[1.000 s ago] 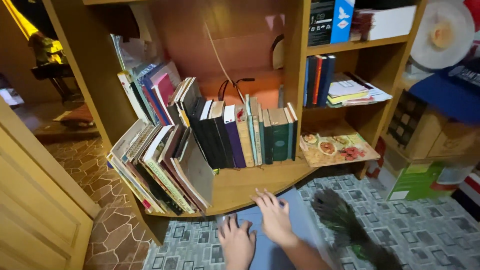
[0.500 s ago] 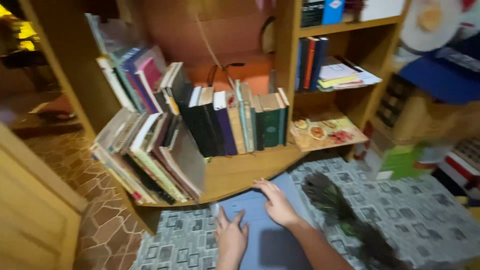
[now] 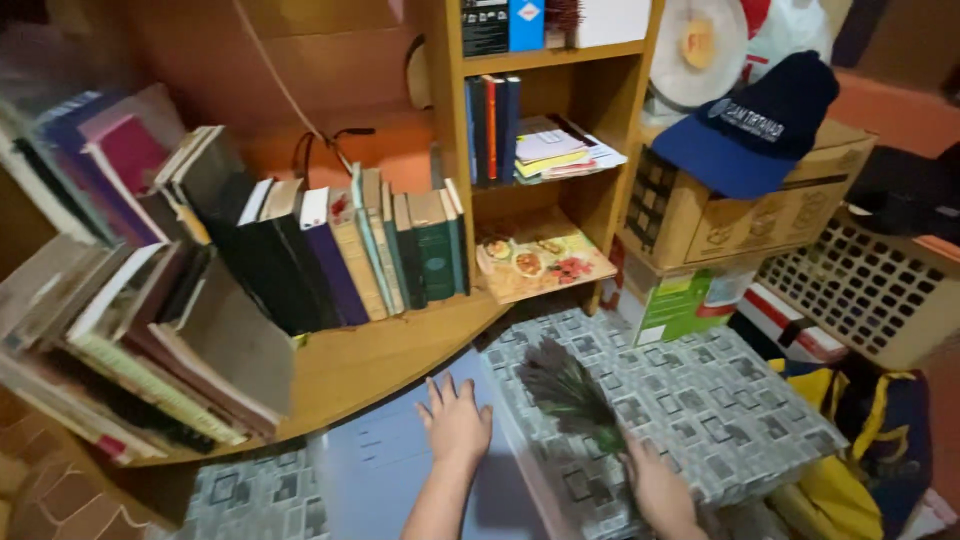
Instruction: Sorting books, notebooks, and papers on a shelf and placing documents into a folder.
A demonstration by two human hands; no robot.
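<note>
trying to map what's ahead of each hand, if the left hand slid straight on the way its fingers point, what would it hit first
Probably the curved front edge of the wooden bookshelf board. The left hand lies flat on a pale blue-grey folder, fingers pointing up and away toward that edge; depth is hard to judge. The row of upright books stands further back.

The right hand (image 3: 655, 490) was cut off by the bottom edge, its fingers (image 3: 634, 455) partly lost among the dark feather duster (image 3: 565, 385), so its grip could not be told. The left hand (image 3: 456, 425) hid part of the blue-grey folder (image 3: 375, 465), whose lower end ran out of frame. The leaning books (image 3: 130, 350) at the left were blurred and cropped.
</note>
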